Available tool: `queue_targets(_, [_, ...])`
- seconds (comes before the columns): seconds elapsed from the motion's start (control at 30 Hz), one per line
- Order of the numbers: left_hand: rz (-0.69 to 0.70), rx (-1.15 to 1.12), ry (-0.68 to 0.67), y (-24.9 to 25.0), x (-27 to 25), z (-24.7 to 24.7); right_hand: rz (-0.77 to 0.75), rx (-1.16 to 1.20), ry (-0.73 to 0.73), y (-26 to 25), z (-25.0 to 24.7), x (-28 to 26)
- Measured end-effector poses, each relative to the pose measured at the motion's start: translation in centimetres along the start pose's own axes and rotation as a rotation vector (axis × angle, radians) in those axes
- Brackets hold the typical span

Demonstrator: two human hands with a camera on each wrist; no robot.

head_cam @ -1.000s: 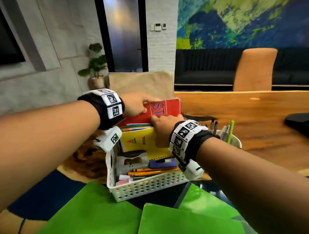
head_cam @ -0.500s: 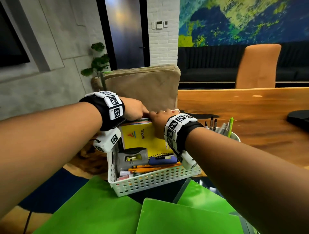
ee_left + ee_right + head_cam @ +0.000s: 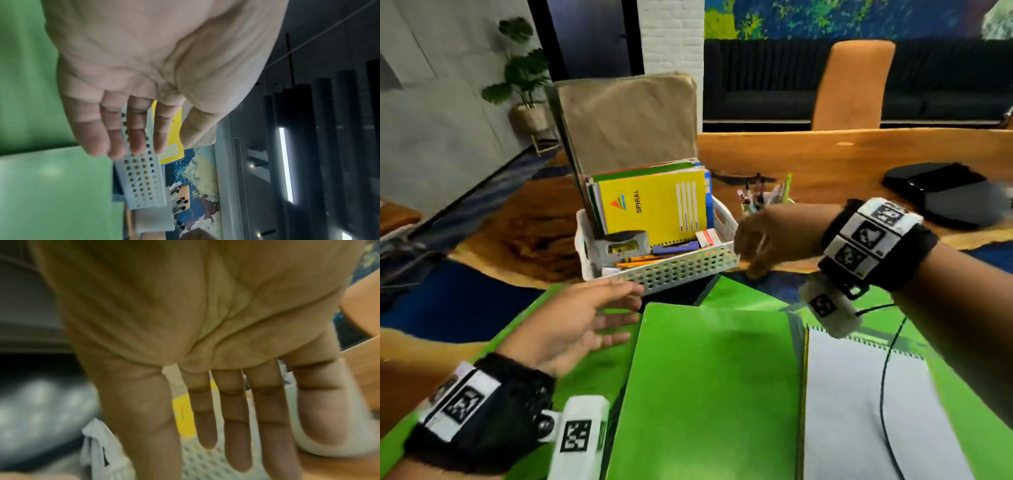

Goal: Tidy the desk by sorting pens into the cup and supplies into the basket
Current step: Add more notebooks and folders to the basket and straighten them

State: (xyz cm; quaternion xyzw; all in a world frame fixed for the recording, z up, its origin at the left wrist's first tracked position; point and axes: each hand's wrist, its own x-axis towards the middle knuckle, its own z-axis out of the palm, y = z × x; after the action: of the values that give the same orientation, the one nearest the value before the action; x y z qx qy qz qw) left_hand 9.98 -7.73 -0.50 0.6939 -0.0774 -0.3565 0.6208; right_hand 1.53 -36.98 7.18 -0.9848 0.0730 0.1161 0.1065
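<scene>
— Where did the head camera sit?
— High, looking forward and down across the desk (image 3: 859,154) at the white basket (image 3: 688,270), at middling range.
— And the wrist cameras?
— Each looked along its palm, very near: the left wrist view past the left hand (image 3: 156,65), the right wrist view past the right hand (image 3: 195,321).
— What was shared?
— All three caught the basket and the yellow spiral notebook (image 3: 654,205).

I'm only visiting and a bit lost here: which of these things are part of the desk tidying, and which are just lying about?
Part of the job:
white basket
yellow spiral notebook
pen cup
green folders
open notepad

Just lying about:
black case
orange chair
potted plant
</scene>
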Motion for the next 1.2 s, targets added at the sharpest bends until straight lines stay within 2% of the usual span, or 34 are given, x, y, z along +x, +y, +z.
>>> queue_targets(0.1, [-0.033, -0.155, -0.039, -3.5, -1.5, 1.6, 0.171, -0.146, -0.209, 3.8, 3.6, -4.5])
queue_targets(0.2, [-0.079, -0.319, -0.09, -5.9, -2.1, 3.1, 0.321, -0.161, -0.246, 6.8, 6.8, -7.6])
queue_targets(0.27, [-0.086, -0.348, -0.081, -7.4, -2.1, 3.8, 0.366, -0.144, -0.263, 7.4, 8.7, -8.5])
queue_targets(0.37, [-0.07, -0.331, -0.061, -8.8, -2.1, 4.3, 0.359, -0.138, -0.226, 7.0, 10.4, -8.8])
queue_targets(0.5, [-0.024, -0.318, -0.09, -9.3, -2.3, 4.2, 0.32, -0.101, -0.165, 5.1, 9.4, -9.2])
queue_targets(0.6, [0.05, -0.148, -0.141, -9.0, -3.2, 5.0, 0.187, -0.098, -0.009, 2.2, 6.8, -9.3])
queue_targets(0.67, [0.113, 0.018, -0.23, -8.8, -4.0, 5.7, 0.064, 0.005, 0.134, -0.3, 4.9, -8.5])
queue_targets(0.73, [0.153, 0.192, -0.325, -8.4, -4.3, 6.9, -0.035, 0.207, 0.3, -2.4, 3.7, -7.4])
queue_targets(0.77, [0.175, 0.228, -0.321, -8.2, -4.2, 7.3, -0.077, 0.316, 0.394, -3.3, 3.4, -6.6])
queue_targets(0.83, [0.215, 0.185, -0.177, -8.1, -3.5, 7.5, -0.102, 0.448, 0.565, -4.0, 3.8, -5.3])
queue_targets(0.9, [0.196, 0.05, -0.012, -8.2, -3.0, 6.8, -0.048, 0.517, 0.638, -3.6, 5.1, -4.3])
queue_targets(0.97, [0.174, -0.086, 0.071, -8.3, -2.2, 5.2, 0.049, 0.689, 0.578, -2.9, 7.5, -3.5])
queue_targets(1.07, [0.184, -0.263, 0.102, -8.4, -1.4, 3.2, 0.176, 0.935, 0.423, -2.1, 12.8, -2.1])
queue_targets(1.13, [0.225, -0.388, 0.065, -8.3, -1.0, 2.8, 0.168, 1.056, 0.339, -2.6, 15.6, -1.5])
queue_targets(1.2, [0.245, -0.5, 0.057, -8.5, -0.6, 2.7, 0.135, 1.134, 0.336, -3.3, 17.1, -1.2])
